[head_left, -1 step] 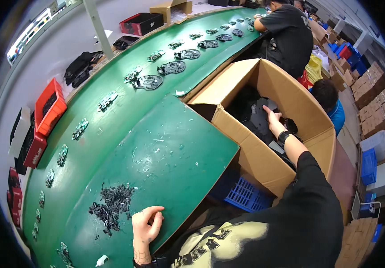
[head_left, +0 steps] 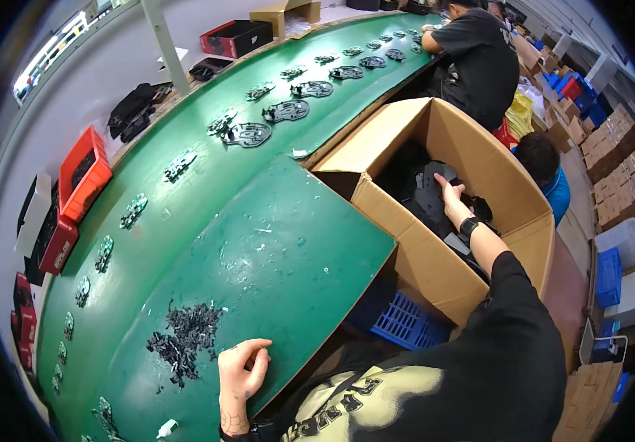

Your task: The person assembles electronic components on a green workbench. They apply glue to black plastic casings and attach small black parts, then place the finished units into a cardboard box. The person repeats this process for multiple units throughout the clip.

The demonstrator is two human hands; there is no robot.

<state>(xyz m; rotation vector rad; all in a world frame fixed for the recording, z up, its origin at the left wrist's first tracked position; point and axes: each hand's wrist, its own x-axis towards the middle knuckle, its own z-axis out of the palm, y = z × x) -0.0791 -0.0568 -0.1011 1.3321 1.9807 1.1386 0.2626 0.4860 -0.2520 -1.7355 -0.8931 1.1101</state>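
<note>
Inside the open cardboard box (head_left: 395, 221) to the right, my right hand (head_left: 451, 197) grips a flat black plastic part (head_left: 428, 193), thumb on top and the other fingers partly hidden. More black plastic pieces (head_left: 408, 163) lie around it in the box. My left hand (head_left: 242, 372) rests by the near edge of the green worktable (head_left: 295, 250), fingers loosely curled with nothing visible in them. Beside it is a heap of small black plastic bits (head_left: 185, 339). Black mouse-shaped bases (head_left: 247, 135) and small green circuit boards (head_left: 179, 166) stand in rows farther off.
A red-orange bin (head_left: 84, 177) and dark red boxes (head_left: 58, 239) line the left edge. Under the table sits a blue plastic crate (head_left: 409, 322). A small white bottle (head_left: 167, 428) lies at the near left. A co-worker in black (head_left: 479, 62) works at the far end; another in blue is beyond the box.
</note>
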